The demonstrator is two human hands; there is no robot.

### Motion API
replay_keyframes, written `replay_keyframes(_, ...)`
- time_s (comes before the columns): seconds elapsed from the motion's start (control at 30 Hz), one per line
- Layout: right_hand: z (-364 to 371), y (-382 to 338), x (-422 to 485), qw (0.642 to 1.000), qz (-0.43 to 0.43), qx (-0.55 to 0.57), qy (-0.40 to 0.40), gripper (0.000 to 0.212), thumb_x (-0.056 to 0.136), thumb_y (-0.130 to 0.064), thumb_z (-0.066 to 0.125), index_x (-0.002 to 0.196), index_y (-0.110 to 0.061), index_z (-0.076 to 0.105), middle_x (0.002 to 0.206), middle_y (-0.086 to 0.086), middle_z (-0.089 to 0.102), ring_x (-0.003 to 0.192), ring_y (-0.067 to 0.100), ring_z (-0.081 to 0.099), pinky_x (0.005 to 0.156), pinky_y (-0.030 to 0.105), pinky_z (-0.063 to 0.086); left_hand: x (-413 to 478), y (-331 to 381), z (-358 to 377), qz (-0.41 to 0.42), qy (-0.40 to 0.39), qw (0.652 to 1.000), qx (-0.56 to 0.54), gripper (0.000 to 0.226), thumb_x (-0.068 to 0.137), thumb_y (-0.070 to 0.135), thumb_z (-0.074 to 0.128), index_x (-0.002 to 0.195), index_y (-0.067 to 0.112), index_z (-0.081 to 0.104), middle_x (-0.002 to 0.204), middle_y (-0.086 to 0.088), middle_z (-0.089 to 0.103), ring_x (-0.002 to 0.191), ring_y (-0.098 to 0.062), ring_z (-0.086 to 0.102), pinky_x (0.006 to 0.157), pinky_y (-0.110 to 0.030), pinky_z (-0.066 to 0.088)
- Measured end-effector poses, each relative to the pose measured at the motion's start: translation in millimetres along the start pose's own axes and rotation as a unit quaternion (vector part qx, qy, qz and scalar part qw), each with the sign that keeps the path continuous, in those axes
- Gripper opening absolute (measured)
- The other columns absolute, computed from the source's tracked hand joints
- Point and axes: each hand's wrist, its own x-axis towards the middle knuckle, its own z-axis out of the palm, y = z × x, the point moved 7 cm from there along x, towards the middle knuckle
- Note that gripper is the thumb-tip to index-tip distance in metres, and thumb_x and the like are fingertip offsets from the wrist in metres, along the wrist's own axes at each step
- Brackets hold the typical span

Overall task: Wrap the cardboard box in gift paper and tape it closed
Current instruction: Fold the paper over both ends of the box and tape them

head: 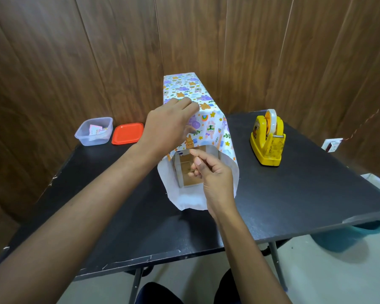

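Wood-panelled walls on two sides; pale floor below. Black worktop on thin metal legs, edges chipped. Centre of worktop: a long box, lying lengthwise away from the viewer, covered over top and sides by paper printed with purple, orange and green cartoon figures on white. Near end not closed: the paper's white underside stands out as an open sleeve, and brown cardboard shows inside it. Left hand: palm down on the near top edge of the paper, fingers together and pressed flat against it. Right hand: raised in front of the open end, thumb and forefinger pinched together; whether a strip of tape lies between them cannot be told. Right of the box, well apart: yellow dispenser with a roll of clear tape mounted upright. Far left corner of worktop: clear tub holding small pieces of paper, with an orange lid flat just beside it. Person's dark-clad knees visible under the near edge.
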Motion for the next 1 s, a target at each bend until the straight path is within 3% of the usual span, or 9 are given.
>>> replay_keyframes(0.1, -0.3, 5.4, 1.9, 0.999, 0.004, -0.032, 0.016, 0.043, 0.093, 0.0, 0.051, 0.106, -0.039, 0.061, 0.069, -0.012, 0.057, 0.06, 0.002, 0.053, 0.074, 0.022, 0.054, 0.5, 0.3, 0.2, -0.001, -0.002, 1.0, -0.001, 0.034, 0.07, 0.019, 0.078, 0.098, 0.011, 0.062, 0.092, -0.004, 0.063, 0.076, -0.027, 0.058, 0.045, -0.02, 0.024)
replay_keyframes(0.17, -1.0, 4.0, 3.7, 0.996, -0.023, -0.076, 0.038, 0.036, 0.092, -0.002, 0.054, 0.104, -0.035, 0.059, 0.071, -0.011, 0.059, 0.062, 0.001, 0.056, 0.073, 0.021, 0.053, 0.7, -0.2, -0.4, -0.003, 0.0, 1.0, -0.003, 0.034, 0.07, 0.02, 0.079, 0.098, 0.011, 0.062, 0.091, -0.004, 0.063, 0.075, -0.027, 0.057, 0.045, -0.018, 0.02)
replay_keyframes(0.37, 0.1, 4.1, 14.0, 0.983, -0.059, -0.135, 0.112, 0.015, 0.091, -0.005, 0.056, 0.095, -0.018, 0.05, 0.077, -0.01, 0.062, 0.077, 0.006, 0.061, 0.076, 0.03, 0.056, 1.0, -0.7, 1.2, 0.0, -0.001, 1.0, -0.013, 0.035, 0.07, 0.021, 0.079, 0.098, 0.01, 0.063, 0.092, -0.005, 0.064, 0.076, -0.028, 0.059, 0.047, -0.025, 0.038)
replay_keyframes(0.6, 3.0, 3.8, 26.3, 0.97, -0.058, -0.153, 0.181, 0.012, 0.091, -0.01, 0.057, 0.087, -0.014, 0.047, 0.084, 0.004, 0.066, 0.08, 0.017, 0.064, 0.073, 0.036, 0.056, -0.2, -0.5, -0.9, 0.007, 0.013, 1.0, -0.004, 0.037, 0.067, 0.022, 0.08, 0.097, 0.009, 0.063, 0.09, -0.005, 0.064, 0.073, -0.028, 0.059, 0.047, -0.023, 0.031)
replay_keyframes(0.67, 4.1, 3.0, 27.9, 0.968, -0.057, -0.164, 0.184, 0.012, 0.092, -0.011, 0.056, 0.087, -0.014, 0.045, 0.084, 0.004, 0.066, 0.078, 0.018, 0.064, 0.071, 0.034, 0.055, -0.2, -0.7, -0.2, 0.005, 0.011, 1.0, -0.005, 0.037, 0.068, 0.023, 0.08, 0.098, 0.009, 0.063, 0.092, -0.005, 0.065, 0.075, -0.029, 0.06, 0.047, -0.025, 0.034)
replay_keyframes(0.77, 3.9, 0.5, 29.6, 0.962, -0.05, -0.198, 0.181, 0.012, 0.093, -0.014, 0.054, 0.091, -0.015, 0.043, 0.09, 0.003, 0.065, 0.08, 0.015, 0.061, 0.062, 0.017, 0.048, -0.2, -1.4, 1.3, 0.003, 0.006, 1.0, -0.012, 0.037, 0.07, 0.023, 0.078, 0.1, 0.009, 0.062, 0.095, -0.006, 0.064, 0.079, -0.029, 0.059, 0.048, -0.029, 0.04)
replay_keyframes(0.83, 3.7, -2.1, 30.2, 0.955, -0.053, -0.227, 0.182, 0.016, 0.093, -0.017, 0.056, 0.092, -0.014, 0.04, 0.093, 0.004, 0.064, 0.081, 0.014, 0.06, 0.059, 0.014, 0.045, -0.3, -1.5, 1.6, 0.004, 0.005, 1.0, -0.012, 0.036, 0.071, 0.023, 0.077, 0.101, 0.009, 0.062, 0.095, -0.006, 0.064, 0.079, -0.029, 0.059, 0.048, -0.028, 0.04)
replay_keyframes(0.93, 5.0, -0.6, 32.3, 0.954, -0.05, -0.235, 0.178, 0.022, 0.092, -0.022, 0.059, 0.091, -0.016, 0.038, 0.092, 0.007, 0.065, 0.079, 0.022, 0.065, 0.064, 0.032, 0.055, -0.7, -1.3, 1.8, 0.004, 0.003, 1.0, -0.01, 0.036, 0.071, 0.024, 0.076, 0.101, 0.009, 0.062, 0.096, -0.006, 0.064, 0.081, -0.029, 0.059, 0.05, -0.029, 0.041)
replay_keyframes(1.0, 4.1, 2.6, 33.3, 0.956, -0.043, -0.23, 0.176, 0.023, 0.091, -0.025, 0.06, 0.089, -0.018, 0.038, 0.089, 0.007, 0.065, 0.078, 0.026, 0.065, 0.067, 0.037, 0.056, -0.9, -1.6, 1.5, 0.002, 0.001, 1.0, -0.011, 0.036, 0.072, 0.023, 0.076, 0.102, 0.01, 0.062, 0.097, -0.006, 0.064, 0.083, -0.029, 0.059, 0.05, -0.03, 0.042)
